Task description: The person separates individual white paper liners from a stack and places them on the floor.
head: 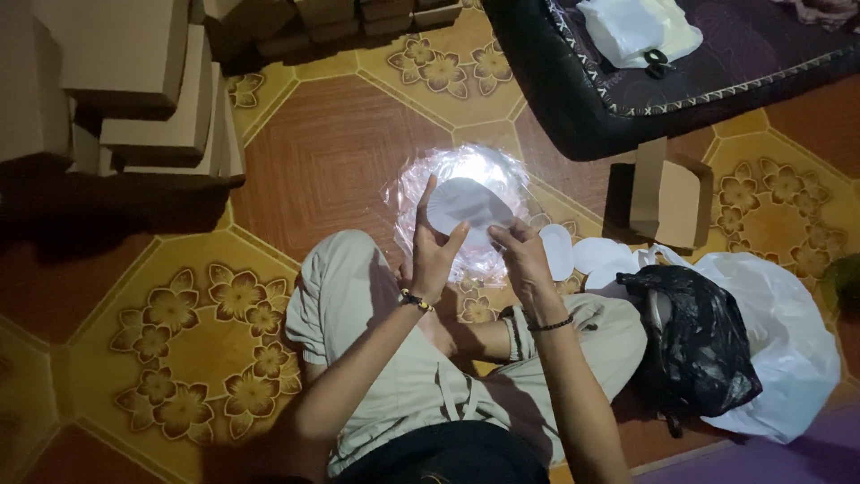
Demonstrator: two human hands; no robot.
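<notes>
Seated cross-legged on the tiled floor [340, 152], viewed from above. Two hands raised over the lap, both on one white round disc [468, 208], held tilted above the floor. Left hand [434, 251]: fingers spread, thumb and forefinger pinching the disc's left edge; one beaded bracelet [416, 301] at the wrist. Right hand [521, 254]: fingertips closed on the disc's lower right edge; one dark bracelet [550, 324] at the wrist. Directly beneath the disc, one crumpled clear plastic sheet [421, 184], lying flat on the floor and catching strong light. Just right of the right hand, three further white discs [559, 251] lying on the floor, overlapping. Beside the right knee, one black plastic bag [699, 336] resting on one white plastic bag [788, 341]. Farther right, one open brown cardboard box [670, 193], standing near the edge of one dark patterned mattress [627, 90]. On the mattress, one white bag [636, 27]. Far left, stacked flat cardboard boxes [161, 99], at least five, exact count unclear in shadow.
</notes>
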